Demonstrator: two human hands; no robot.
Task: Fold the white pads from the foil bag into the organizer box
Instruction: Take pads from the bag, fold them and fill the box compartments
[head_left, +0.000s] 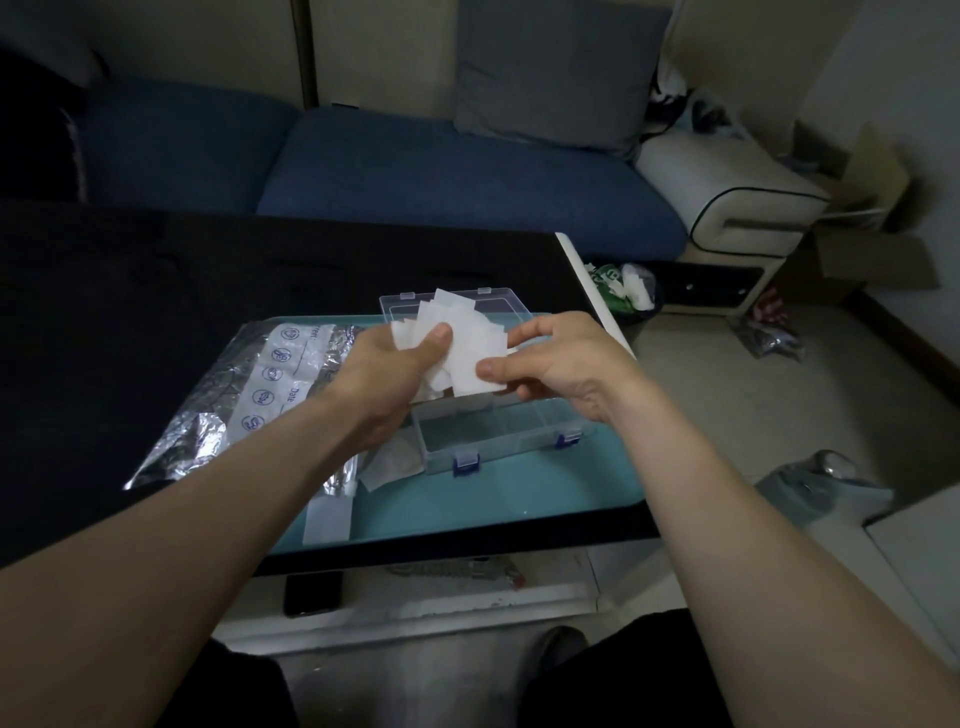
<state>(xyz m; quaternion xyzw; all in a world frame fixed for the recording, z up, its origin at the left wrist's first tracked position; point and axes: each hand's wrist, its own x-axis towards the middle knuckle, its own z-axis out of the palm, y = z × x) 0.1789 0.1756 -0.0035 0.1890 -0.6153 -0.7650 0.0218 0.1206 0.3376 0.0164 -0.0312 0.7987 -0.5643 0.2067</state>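
Note:
My left hand (395, 364) grips a fanned bunch of white pads (457, 332) above the clear organizer box (498, 436). My right hand (561, 364) pinches the near edge of one pad in that bunch between thumb and fingers. The box stands open on a teal mat, its lid (504, 304) tipped back behind the pads, blue latches at its front. Its near compartment shows no pads. The silver foil bag (260, 395) lies flat to the left of the box, partly under my left forearm. A couple of loose pads (389, 465) lie on the mat beside the box.
The teal mat (493, 504) sits on a black table whose right edge is near the box. Behind it is a blue sofa (447, 171). A bin with rubbish (626, 286) stands on the floor to the right. A dark phone (311, 592) lies on the shelf below.

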